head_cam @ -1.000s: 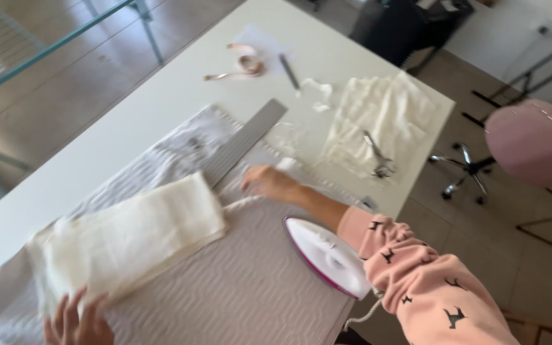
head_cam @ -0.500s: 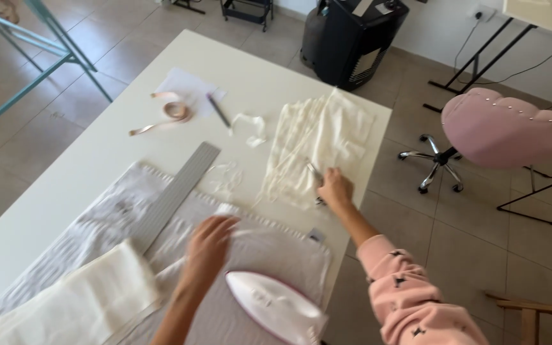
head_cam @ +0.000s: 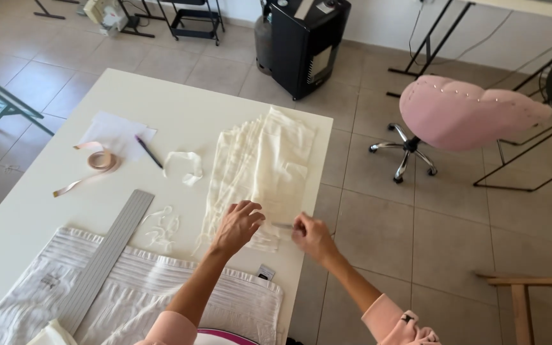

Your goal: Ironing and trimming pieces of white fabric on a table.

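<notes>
A person's two hands meet over a white table that fills the left half of the frame. The left hand, at lower centre, rests with fingers spread loosely on the near end of a cream fabric piece, which lies crumpled along the table's right edge. The right hand, just to the right and past that edge, pinches a thin metal tool that bridges the gap between the two hands; its kind is too blurred to tell.

Left of the fabric lie small white scraps and thin trimmings. Further left sit a dark pen on a sheet of paper and a coiled pink measuring tape. A long grey ruler runs diagonally at lower left, across a ribbed white pressing mat. An iron's pink rim peeks in at the bottom edge.

Tiled floor opens to the right. A pink stool on castors stands at upper right, well apart from the table, and a black cabinet stands beyond the far edge.
</notes>
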